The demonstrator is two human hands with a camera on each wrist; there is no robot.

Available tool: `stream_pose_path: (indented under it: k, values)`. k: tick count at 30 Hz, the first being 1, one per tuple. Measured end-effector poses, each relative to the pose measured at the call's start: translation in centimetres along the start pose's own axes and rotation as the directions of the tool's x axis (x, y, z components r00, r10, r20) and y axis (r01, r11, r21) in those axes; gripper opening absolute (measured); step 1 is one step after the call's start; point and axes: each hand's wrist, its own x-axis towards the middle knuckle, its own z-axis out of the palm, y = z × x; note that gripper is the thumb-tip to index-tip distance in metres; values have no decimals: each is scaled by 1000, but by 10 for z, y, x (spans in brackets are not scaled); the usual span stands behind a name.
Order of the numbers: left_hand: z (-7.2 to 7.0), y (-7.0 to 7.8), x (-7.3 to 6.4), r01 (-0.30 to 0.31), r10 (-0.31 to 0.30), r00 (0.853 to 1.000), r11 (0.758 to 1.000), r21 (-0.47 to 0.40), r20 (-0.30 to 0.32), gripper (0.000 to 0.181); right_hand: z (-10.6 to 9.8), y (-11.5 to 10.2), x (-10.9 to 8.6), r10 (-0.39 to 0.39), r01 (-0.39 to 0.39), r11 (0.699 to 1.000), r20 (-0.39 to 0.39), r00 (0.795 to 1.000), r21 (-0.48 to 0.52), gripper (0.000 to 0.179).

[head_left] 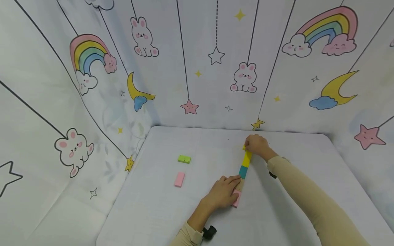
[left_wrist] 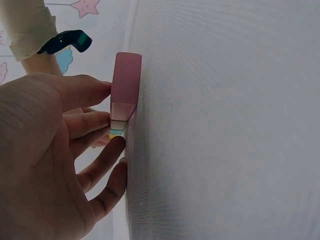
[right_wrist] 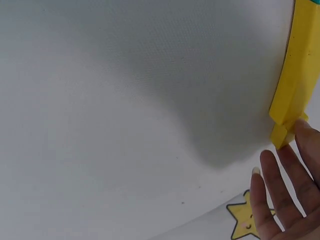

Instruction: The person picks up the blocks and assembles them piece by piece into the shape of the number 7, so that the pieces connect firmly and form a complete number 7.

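Observation:
A straight row of blocks runs away from me. A pink block (head_left: 235,202) is at the near end, followed by a wood-coloured block (head_left: 239,185), a teal block (head_left: 243,172) and a long yellow stretch (head_left: 247,159). My left hand (head_left: 222,193) lies along the near part, its thumb touching the pink block (left_wrist: 127,77) and its fingers reaching toward the teal one. At the far end my right hand (head_left: 258,145) pinches a yellow block (right_wrist: 283,134) between thumb and finger. That block sits slightly askew against the yellow stretch (right_wrist: 297,65).
Left of the row, a light green block (head_left: 184,159) and another pink block (head_left: 179,179) lie apart on the white table (head_left: 147,205). A patterned curtain (head_left: 212,82) stands behind the table's far edge, close beyond my right hand.

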Motion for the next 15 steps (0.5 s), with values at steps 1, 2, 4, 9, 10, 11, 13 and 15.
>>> stream_pose_path:
  k: [1,2,4,9,10,11,13,15]
  values:
    - [0,0,0,-1,1,1000,1000,-3,0,57,0,1,-1,-1,1,1000,-2,1000,-1,13]
    - [-1,0,0,-2,2,1000,1000,-5,0,58,0,3,-1,-5,5,1000,-3,1000,-4,13]
    - [-2,0,-1,-2,2,1000,1000,-12,-1,58,0,5,-2,-8,7,1000,-7,1000,-10,13]
    - [-2,1,-2,2,-2,1000,1000,-21,-4,57,0,8,-5,-11,11,1000,-9,1000,-2,13]
    - [-2,1,-2,3,-3,1000,1000,-22,-3,57,-1,9,-5,-9,9,1000,-11,1000,1,13]
    - [-2,1,-2,5,-5,1000,1000,-25,-1,57,-1,9,-6,-7,8,1000,-12,1000,4,13]
    - [-3,1,-2,7,-6,1000,1000,-28,3,57,-1,9,-7,-1,1,1000,-15,1000,8,13]
    - [-2,1,-2,5,-5,1000,999,-32,1,57,0,10,-8,4,-4,1000,-15,1000,9,13]
